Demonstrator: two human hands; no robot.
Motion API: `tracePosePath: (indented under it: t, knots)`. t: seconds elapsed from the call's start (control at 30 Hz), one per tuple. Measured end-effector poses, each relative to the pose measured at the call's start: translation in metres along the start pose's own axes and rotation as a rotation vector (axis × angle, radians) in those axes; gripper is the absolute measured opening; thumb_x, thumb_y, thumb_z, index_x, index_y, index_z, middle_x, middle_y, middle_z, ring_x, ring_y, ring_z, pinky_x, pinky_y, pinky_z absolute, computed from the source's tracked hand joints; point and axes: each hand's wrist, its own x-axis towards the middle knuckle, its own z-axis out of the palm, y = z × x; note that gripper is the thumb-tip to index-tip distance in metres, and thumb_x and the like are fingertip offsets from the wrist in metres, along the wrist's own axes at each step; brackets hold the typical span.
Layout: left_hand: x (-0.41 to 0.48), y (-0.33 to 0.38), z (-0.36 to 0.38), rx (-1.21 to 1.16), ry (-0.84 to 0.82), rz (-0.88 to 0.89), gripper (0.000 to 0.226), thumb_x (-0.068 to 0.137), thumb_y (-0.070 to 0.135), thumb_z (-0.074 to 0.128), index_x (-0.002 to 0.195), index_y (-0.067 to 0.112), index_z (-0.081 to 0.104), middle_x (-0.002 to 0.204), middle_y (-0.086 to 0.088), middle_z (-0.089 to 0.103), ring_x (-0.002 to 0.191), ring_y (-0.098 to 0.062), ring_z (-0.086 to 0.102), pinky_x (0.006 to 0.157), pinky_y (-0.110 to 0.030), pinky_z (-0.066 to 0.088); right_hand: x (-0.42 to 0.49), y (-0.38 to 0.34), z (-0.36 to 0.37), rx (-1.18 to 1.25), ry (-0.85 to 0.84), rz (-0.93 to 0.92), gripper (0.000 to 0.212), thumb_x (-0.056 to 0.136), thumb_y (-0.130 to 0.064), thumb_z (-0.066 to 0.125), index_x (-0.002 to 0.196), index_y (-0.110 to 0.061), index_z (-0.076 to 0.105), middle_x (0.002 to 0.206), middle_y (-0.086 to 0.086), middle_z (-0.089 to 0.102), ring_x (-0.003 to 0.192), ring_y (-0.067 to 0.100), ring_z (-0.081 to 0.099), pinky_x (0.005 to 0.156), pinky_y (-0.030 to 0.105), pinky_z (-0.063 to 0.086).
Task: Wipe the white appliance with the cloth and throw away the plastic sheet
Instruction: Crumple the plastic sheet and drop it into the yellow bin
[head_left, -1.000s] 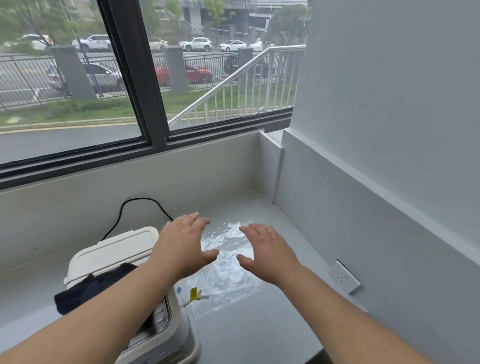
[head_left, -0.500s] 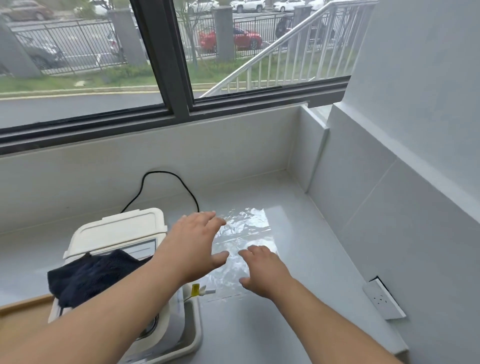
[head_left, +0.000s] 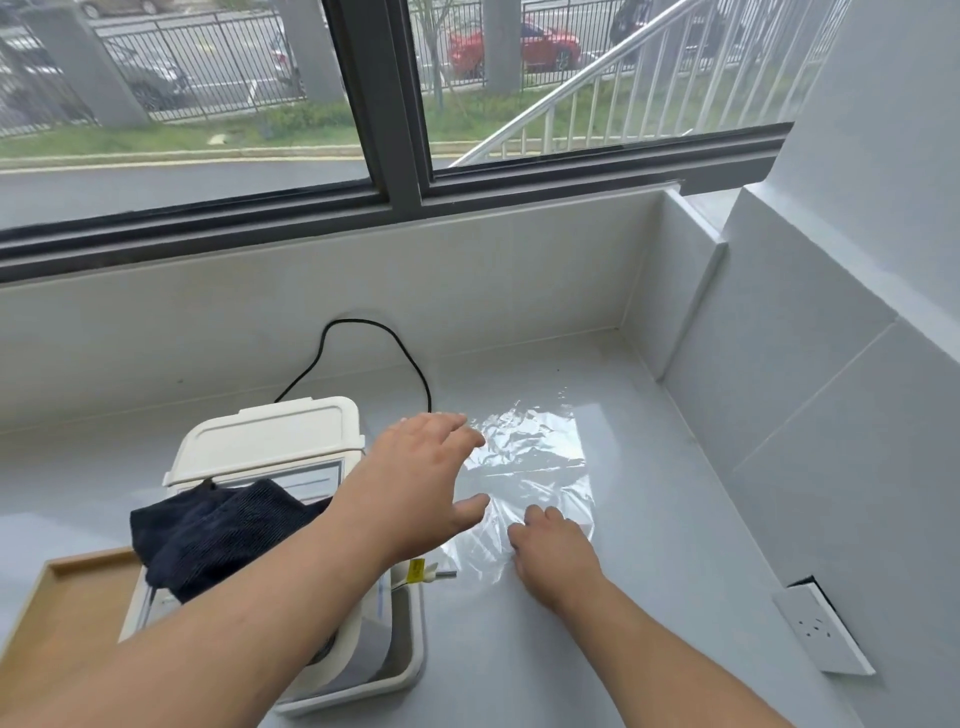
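A clear, crinkled plastic sheet (head_left: 535, 457) lies flat on the pale counter, right of the white appliance (head_left: 270, 447). A dark cloth (head_left: 218, 530) is draped over the appliance's top. My left hand (head_left: 415, 488) hovers with spread fingers over the sheet's left edge, holding nothing. My right hand (head_left: 556, 551) rests on the sheet's near part, fingers curled down onto the plastic. Whether the fingers pinch the sheet cannot be told.
A black cord (head_left: 363, 343) loops from behind the appliance. A small yellow-tagged plug (head_left: 423, 571) lies beside its base. A wooden tray (head_left: 67, 603) sits at the left. A wall socket (head_left: 821, 629) is on the right wall. Window and walls enclose the counter corner.
The view has tilted down and moved closer. My right hand has drawn back toward me and dropped onto the sheet's near part, fingers curling. My left hand stays spread above the sheet's left edge.
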Motion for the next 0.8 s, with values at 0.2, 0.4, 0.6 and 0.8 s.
tracePosePath:
  t: [0.2,0.4,0.6,0.8]
  knots:
    - [0.000,0.000,-0.002,-0.009,-0.001,0.028,0.054,0.093,0.063,0.052,0.138,0.033,0.055,0.145,0.013,0.055,0.136,-0.014,0.046,0.115,-0.034,0.036,-0.006,0.008,-0.031,0.320,0.181,0.126,0.020,0.101,-0.026,0.042,0.101,-0.020,0.061,0.102,0.001,0.065,0.102,0.026,0.054,0.075,0.038,0.048]
    - [-0.004,0.000,-0.009,-0.179,0.039,-0.077,0.049,0.097,0.055,0.054,0.141,0.035,0.049,0.149,0.016,0.049,0.139,-0.011,0.041,0.109,-0.034,0.041,-0.028,0.017,-0.104,0.885,0.191,0.286,0.017,0.095,-0.030,0.049,0.079,-0.031,0.055,0.073,-0.010,0.057,0.063,0.015,0.048,0.056,0.030,0.038]
    - [-0.011,0.004,-0.030,-0.335,0.054,-0.100,0.053,0.095,0.056,0.059,0.142,0.035,0.047,0.152,0.014,0.047,0.142,-0.013,0.040,0.108,-0.037,0.043,-0.083,-0.006,-0.181,1.301,0.319,0.225,0.021,0.081,-0.043,0.068,0.080,-0.025,0.058,0.116,0.003,0.077,0.111,0.033,0.068,0.097,0.047,0.054]
    - [-0.024,0.014,-0.065,-0.631,0.072,-0.111,0.100,0.075,0.076,0.071,0.156,0.031,0.034,0.162,0.004,0.044,0.143,-0.021,0.048,0.107,-0.037,0.044,-0.138,-0.038,-0.232,1.677,0.275,0.038,0.014,0.088,-0.028,0.053,0.075,-0.023,0.056,0.129,0.008,0.074,0.121,0.034,0.069,0.109,0.052,0.046]
